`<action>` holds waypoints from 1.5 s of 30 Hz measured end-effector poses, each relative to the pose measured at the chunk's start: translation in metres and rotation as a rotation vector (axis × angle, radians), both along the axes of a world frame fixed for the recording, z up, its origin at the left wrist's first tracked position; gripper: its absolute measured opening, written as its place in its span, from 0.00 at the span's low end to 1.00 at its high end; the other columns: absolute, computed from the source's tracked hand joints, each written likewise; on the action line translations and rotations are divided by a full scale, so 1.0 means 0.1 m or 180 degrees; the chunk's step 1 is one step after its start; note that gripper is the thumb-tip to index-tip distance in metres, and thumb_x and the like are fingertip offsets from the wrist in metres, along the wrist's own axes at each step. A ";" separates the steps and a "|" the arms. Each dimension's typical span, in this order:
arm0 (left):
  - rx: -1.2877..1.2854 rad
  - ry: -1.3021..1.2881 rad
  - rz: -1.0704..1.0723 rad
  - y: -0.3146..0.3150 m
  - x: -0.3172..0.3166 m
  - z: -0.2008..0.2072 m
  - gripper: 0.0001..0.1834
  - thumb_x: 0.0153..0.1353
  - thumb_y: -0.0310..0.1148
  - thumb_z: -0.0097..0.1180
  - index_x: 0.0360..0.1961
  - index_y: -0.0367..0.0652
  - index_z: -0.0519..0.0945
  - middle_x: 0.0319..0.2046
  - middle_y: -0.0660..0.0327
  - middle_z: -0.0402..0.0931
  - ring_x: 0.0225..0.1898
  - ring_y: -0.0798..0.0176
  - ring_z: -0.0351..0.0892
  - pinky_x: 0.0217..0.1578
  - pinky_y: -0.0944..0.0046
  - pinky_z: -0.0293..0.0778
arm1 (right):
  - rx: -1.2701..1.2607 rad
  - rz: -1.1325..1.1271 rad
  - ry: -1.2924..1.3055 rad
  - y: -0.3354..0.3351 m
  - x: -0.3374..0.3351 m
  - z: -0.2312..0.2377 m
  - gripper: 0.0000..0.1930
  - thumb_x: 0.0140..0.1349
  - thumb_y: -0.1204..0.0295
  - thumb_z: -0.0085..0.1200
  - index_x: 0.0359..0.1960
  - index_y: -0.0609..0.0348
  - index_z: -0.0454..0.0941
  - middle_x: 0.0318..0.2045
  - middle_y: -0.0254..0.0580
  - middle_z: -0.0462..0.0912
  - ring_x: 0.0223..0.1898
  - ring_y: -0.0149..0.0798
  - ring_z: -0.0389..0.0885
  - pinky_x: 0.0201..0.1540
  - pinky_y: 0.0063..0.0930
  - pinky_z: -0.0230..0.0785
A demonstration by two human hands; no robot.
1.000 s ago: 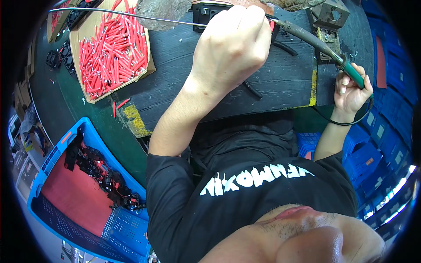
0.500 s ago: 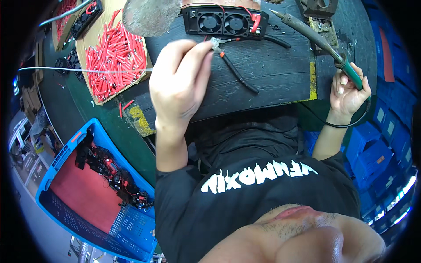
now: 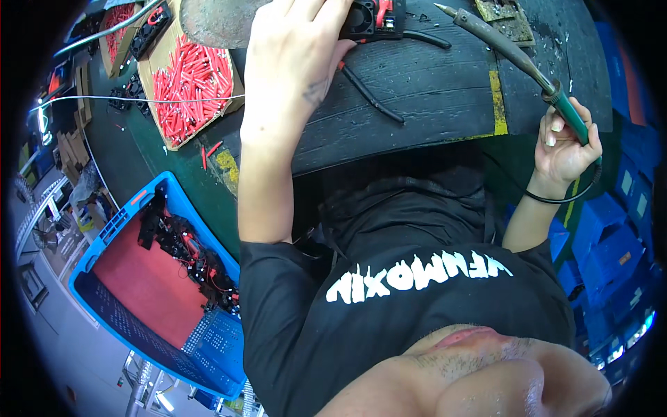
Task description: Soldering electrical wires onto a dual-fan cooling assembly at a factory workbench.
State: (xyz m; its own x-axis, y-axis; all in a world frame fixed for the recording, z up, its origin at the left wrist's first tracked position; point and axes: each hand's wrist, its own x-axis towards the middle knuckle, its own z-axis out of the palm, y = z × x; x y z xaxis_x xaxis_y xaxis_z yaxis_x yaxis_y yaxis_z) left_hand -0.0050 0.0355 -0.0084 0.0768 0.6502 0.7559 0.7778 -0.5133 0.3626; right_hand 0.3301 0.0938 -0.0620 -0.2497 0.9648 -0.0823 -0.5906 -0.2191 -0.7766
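My right hand [image 3: 566, 142] is wrapped round the green handle of a soldering iron [image 3: 511, 57], whose metal tip points up and left over the bench. My left hand [image 3: 295, 52] reaches to the far side of the bench, over the left part of a black fan housing [image 3: 392, 29] with a red connector. Its fingertips run past the picture's top edge, so their grip is hidden. Its thumb is beside the housing. Below it lies a pair of pliers with dark handles [image 3: 372, 94], spread apart, its jaws hidden by my hand.
A cardboard box [image 3: 170, 142] of red sleeved parts [image 3: 198, 80] stands left of my left forearm. On the lower left is a blue crate [image 3: 156, 347] with black wired parts [image 3: 191, 254]. A grey rounded slab [image 3: 215, 24] and a soldering stand [image 3: 511, 28] lie at the back.
My left hand has moved away from the pliers' jaws, up and forward onto the fan housing. The right hand still holds the soldering iron. The whole view has shifted slightly.
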 end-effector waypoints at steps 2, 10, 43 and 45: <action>-0.1805 0.1364 0.0530 0.00 0.03 0.26 0.29 0.38 0.23 0.65 0.48 0.37 0.75 0.47 0.51 0.73 0.51 0.46 0.71 0.52 0.53 0.66 | 0.0004 -0.0071 0.0005 -0.04 0.06 -0.01 0.27 0.66 0.58 0.31 0.47 0.67 0.78 0.21 0.47 0.77 0.16 0.31 0.65 0.17 0.16 0.58; -0.1996 0.0958 0.0226 0.04 -0.12 0.23 0.28 0.40 0.20 0.62 0.49 0.35 0.75 0.48 0.48 0.73 0.52 0.44 0.71 0.54 0.54 0.66 | -0.0091 -0.0130 0.0107 -0.07 0.19 -0.07 0.27 0.66 0.58 0.30 0.46 0.68 0.78 0.20 0.46 0.76 0.16 0.30 0.64 0.16 0.16 0.56; -0.0999 -0.1610 0.2134 -1.86 -0.63 0.56 0.24 0.52 0.24 0.64 0.52 0.35 0.75 0.46 0.59 0.76 0.43 0.68 0.72 0.46 0.70 0.62 | 0.0551 -0.0849 -0.1693 0.10 0.84 0.40 0.28 0.67 0.57 0.30 0.47 0.71 0.76 0.23 0.48 0.79 0.18 0.34 0.74 0.16 0.17 0.60; -0.0824 -0.1820 0.2383 -1.89 -0.65 0.50 0.22 0.54 0.20 0.61 0.53 0.34 0.75 0.45 0.59 0.76 0.43 0.68 0.73 0.45 0.70 0.66 | 0.0529 -0.0797 -0.1717 0.14 0.84 0.42 0.28 0.67 0.57 0.30 0.47 0.71 0.76 0.23 0.48 0.79 0.18 0.33 0.74 0.16 0.17 0.60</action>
